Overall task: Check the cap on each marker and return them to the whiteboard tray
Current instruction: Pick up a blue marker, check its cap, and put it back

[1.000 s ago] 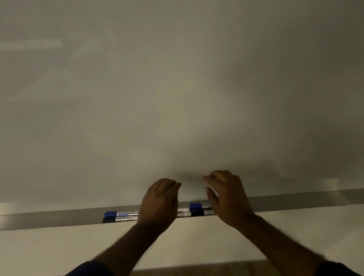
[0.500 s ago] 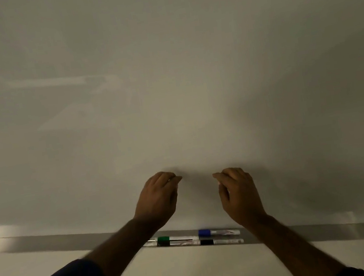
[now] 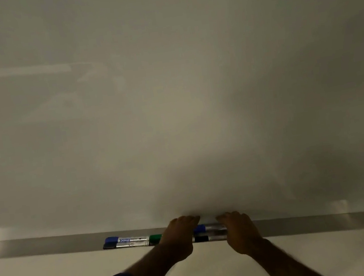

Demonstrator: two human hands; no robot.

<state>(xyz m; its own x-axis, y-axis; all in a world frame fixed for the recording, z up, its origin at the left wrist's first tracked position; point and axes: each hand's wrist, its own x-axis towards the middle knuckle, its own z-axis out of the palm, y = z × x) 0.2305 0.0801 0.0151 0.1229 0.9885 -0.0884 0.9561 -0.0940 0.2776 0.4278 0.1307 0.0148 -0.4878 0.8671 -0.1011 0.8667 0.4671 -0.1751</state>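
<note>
Where hands (image 3: 179,239) (image 3: 239,231) reach, markers (image 3: 130,241) crowd tray (image 3: 51,244).

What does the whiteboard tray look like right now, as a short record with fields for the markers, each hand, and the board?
tray: metal ledge below the whiteboard, markers lying along it
left group: blue-capped marker behind black-capped marker
middle: green cap, body hidden by the left hand
right group: blue cap behind black cap
left hand: over the tray, fingers curled down; contact unclear
right hand: over the right markers, fingers curled down; contact unclear
board: blank, faint reflections
</note>
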